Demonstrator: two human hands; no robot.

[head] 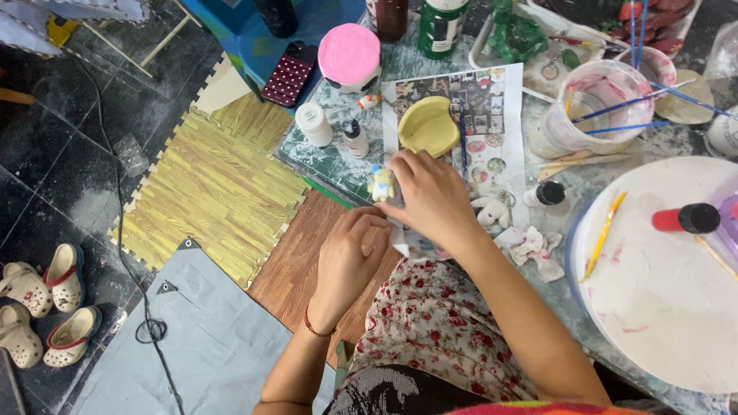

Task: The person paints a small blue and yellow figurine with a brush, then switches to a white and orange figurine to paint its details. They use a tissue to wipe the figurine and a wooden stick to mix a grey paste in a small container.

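My right hand (pixel 430 198) reaches to the table edge, its fingertips at a small painted figurine (pixel 381 183) in yellow, white and blue that stands upright there. Just below the table edge, my left hand (pixel 347 257) has its fingers curled around a piece of white paper or tissue (pixel 400 240). A red bracelet circles my left wrist. A yellow moulded piece (pixel 427 124) lies on a printed sheet (pixel 492 115) just beyond my right hand. A small white figure (pixel 487 210) lies to the right of my right wrist.
Two small paint bottles (pixel 315 124) and a pink-lidded tub (pixel 350 55) stand on the paint-stained table. A plastic cup with brushes (pixel 590 107), a round white board (pixel 661 269) with a red bottle, crumpled tissue (pixel 532 247), yellow floor mats (pixel 211 184) and sandals (pixel 46 303) are around.
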